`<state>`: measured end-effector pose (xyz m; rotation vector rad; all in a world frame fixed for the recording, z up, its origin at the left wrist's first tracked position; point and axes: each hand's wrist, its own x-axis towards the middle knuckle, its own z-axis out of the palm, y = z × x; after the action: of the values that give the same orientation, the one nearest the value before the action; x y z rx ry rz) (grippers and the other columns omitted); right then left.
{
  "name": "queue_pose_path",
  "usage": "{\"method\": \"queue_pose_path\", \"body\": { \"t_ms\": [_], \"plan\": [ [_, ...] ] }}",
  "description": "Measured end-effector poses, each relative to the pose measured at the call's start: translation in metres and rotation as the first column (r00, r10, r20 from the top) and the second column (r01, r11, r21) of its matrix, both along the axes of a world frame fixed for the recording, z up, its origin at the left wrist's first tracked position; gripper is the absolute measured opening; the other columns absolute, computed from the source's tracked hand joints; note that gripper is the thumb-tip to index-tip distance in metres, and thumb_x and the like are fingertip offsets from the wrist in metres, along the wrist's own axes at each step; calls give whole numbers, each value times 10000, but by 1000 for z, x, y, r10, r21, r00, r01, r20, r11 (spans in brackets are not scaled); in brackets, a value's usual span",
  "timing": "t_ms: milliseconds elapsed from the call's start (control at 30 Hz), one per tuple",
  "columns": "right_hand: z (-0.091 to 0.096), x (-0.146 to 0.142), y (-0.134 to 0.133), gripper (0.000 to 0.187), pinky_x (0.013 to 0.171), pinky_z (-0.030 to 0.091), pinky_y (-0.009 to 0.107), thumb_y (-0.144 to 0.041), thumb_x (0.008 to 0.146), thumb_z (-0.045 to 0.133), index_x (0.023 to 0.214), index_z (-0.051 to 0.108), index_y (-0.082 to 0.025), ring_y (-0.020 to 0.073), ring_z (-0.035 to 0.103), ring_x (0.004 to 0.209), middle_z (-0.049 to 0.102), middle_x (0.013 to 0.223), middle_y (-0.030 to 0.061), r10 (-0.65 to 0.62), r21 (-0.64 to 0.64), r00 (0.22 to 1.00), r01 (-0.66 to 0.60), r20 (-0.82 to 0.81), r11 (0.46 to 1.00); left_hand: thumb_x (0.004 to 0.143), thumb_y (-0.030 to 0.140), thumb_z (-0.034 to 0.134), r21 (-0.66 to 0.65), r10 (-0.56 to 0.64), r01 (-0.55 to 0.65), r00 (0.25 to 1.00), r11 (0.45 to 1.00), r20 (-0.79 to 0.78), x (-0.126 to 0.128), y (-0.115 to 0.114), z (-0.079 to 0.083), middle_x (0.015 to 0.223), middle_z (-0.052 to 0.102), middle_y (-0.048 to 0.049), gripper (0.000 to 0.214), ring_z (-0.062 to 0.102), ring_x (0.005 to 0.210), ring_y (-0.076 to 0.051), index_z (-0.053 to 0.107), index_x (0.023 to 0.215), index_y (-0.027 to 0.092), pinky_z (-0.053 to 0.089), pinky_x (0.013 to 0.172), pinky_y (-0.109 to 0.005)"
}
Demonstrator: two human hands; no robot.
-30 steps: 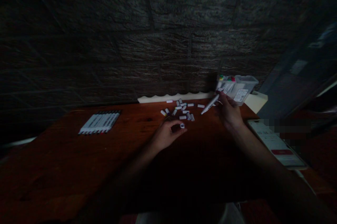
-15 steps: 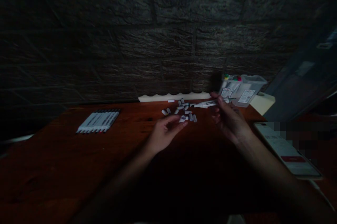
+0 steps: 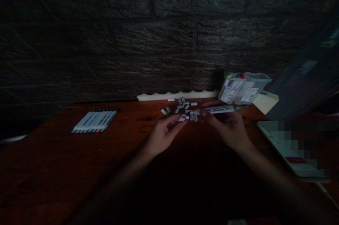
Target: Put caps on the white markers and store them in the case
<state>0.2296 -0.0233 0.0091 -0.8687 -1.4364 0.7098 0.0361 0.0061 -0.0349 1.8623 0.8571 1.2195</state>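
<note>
My left hand (image 3: 165, 132) pinches a small white marker cap (image 3: 182, 117), its open end turned to the right. In my right hand (image 3: 225, 124) lies a white marker (image 3: 222, 109), gripped between thumb and fingers. The marker's tip end points left, close to the cap, but whether the two touch is hard to tell in the dim light. Behind and between my hands, several loose caps (image 3: 180, 106) are scattered on the wooden table (image 3: 127, 154).
A row of white markers (image 3: 94, 121) lies side by side on the left. Clear plastic cases (image 3: 250, 89), one with coloured marker ends showing, stand at the back right. A white scalloped strip (image 3: 164, 96) runs along the brick wall (image 3: 174, 38). A phone-like device (image 3: 299, 166) lies at right.
My right hand has moved left with the marker, bringing its tip end near the cap. My left hand stays almost in place, still holding the cap. The view has shifted slightly.
</note>
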Motion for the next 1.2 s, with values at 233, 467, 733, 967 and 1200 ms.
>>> {"method": "queue_pose_path", "body": {
  "t_ms": [233,467,733,967,1200],
  "plan": [
    [-7,-1,-1,126,833,553,351,-233,819,660,945,667,-233,176,670,897,717,951,22,-1,146,975,-32,222,989,868,245,604,92,15,-7,996,996,-89,-2,0,-2,976,723,-37,199,659,835,-146,673,1046,190,530,782,-279],
    [-6,3,-2,205,805,543,316,-183,857,604,1053,649,-225,162,656,917,697,1001,32,-17,289,874,-142,485,947,871,231,598,98,-9,20,994,995,-111,-3,1,3,962,727,-41,184,660,836,-145,679,1028,181,528,779,-271],
    [-1,20,5,190,817,533,355,-204,874,594,1052,657,-229,196,653,936,697,1004,52,-341,410,833,153,435,899,856,255,615,-43,-80,79,996,996,-35,0,-6,5,926,732,-45,180,671,815,-147,683,994,161,543,763,-264],
    [-6,18,13,143,809,532,359,-267,853,632,986,665,-225,186,648,896,674,965,42,-304,277,918,232,255,933,853,244,616,-53,-85,85,996,995,-2,-1,-6,7,1003,733,-56,193,680,874,-159,684,1019,173,549,828,-294],
    [-5,11,6,172,793,553,325,-263,836,648,1001,642,-216,167,658,883,682,976,36,-180,153,968,153,176,976,856,240,621,-37,-112,113,994,993,13,-2,-5,7,1032,728,-48,232,675,912,-160,685,1075,200,535,879,-311]
  ]
}}
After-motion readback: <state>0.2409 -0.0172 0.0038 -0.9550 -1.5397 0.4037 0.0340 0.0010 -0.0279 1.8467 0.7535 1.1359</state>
